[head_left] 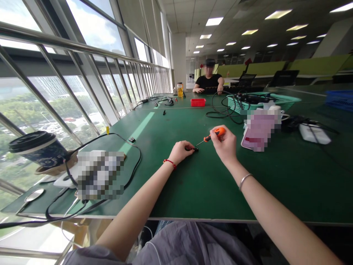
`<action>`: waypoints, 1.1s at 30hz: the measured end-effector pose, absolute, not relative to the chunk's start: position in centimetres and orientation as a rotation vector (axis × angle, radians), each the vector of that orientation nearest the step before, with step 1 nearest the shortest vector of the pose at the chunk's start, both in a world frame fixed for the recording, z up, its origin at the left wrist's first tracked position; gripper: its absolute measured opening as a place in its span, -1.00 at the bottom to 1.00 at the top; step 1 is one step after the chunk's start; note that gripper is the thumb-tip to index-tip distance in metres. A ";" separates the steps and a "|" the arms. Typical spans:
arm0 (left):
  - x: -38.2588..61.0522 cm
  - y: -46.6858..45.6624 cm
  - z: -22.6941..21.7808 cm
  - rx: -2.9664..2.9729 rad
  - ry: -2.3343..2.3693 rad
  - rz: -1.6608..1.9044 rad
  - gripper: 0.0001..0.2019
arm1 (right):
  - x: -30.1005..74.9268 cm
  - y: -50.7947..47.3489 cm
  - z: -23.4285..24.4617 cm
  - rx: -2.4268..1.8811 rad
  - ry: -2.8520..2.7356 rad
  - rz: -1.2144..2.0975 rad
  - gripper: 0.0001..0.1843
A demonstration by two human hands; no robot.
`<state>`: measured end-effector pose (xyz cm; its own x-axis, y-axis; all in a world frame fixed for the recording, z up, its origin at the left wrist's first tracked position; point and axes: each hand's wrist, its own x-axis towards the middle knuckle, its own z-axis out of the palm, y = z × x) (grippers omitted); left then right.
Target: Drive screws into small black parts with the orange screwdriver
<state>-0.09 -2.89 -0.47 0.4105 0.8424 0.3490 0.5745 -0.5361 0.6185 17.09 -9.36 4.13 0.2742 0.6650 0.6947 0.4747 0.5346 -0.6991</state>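
Note:
My right hand (225, 142) is closed round the orange-and-black handle of a screwdriver (218, 133). The thin metal shaft slants down to the left, its tip at or just above a small black part (196, 149) on the green table (176, 187). From the left, my left hand (182, 150) pinches that black part against the tabletop. Its fingers cover most of the part, so the exact kind does not show. Whether the tip touches the part, I cannot tell.
A paper cup (38, 149), blurred items and a loop of black cable (139, 162) lie on the left. Ahead stand a red tray (198, 102) and a jar (180, 90). A teal basket (239, 106) with cables and a pink phone (257, 130) are on the right. Someone (209, 79) sits opposite.

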 end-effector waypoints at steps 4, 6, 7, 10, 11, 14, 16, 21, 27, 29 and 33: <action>-0.2 -2.6 -0.6 2.238 1.185 0.899 -0.85 | 16.8 -9.5 4.0 -1.072 -1.429 0.177 -0.76; -0.2 -2.6 -0.7 2.227 1.180 0.902 -0.85 | 16.7 -9.6 3.9 -1.083 -1.454 0.182 -0.75; -0.2 -2.5 -0.7 2.225 1.179 0.906 -0.85 | 16.6 -9.6 3.9 -1.089 -1.461 0.184 -0.75; -0.3 -2.4 -0.9 2.231 1.169 0.918 -0.85 | 16.6 -9.5 3.8 -1.083 -1.475 0.193 -0.75; -0.3 -2.4 -0.9 2.234 1.160 0.920 -0.86 | 16.6 -9.5 3.7 -1.077 -1.478 0.196 -0.75; -0.4 -2.4 -1.0 2.233 1.146 0.922 -0.86 | 16.6 -9.4 3.6 -1.072 -1.484 0.199 -0.74; -0.4 -2.4 -1.0 2.226 1.146 0.923 -0.87 | 16.6 -9.3 3.6 -1.076 -1.485 0.198 -0.75; -0.4 -2.4 -1.1 2.213 1.137 0.925 -0.88 | 16.6 -9.4 3.7 -1.091 -1.510 0.212 -0.77; -0.4 -2.6 -0.9 2.311 1.116 0.911 -0.87 | 16.7 -9.5 3.9 -1.090 -1.487 0.202 -0.76; -0.4 -2.6 -0.8 2.338 1.112 0.907 -0.87 | 16.7 -9.5 3.8 -1.078 -1.493 0.204 -0.76; -0.4 -2.5 -0.9 2.357 1.095 0.904 -0.86 | 16.5 -9.5 3.8 -1.080 -1.506 0.194 -0.78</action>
<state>-0.44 -2.54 -0.87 0.4876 0.7811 0.3901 0.5311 -0.6200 0.5776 16.54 -9.53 3.77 0.1443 0.7030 0.6964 0.5039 0.5535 -0.6631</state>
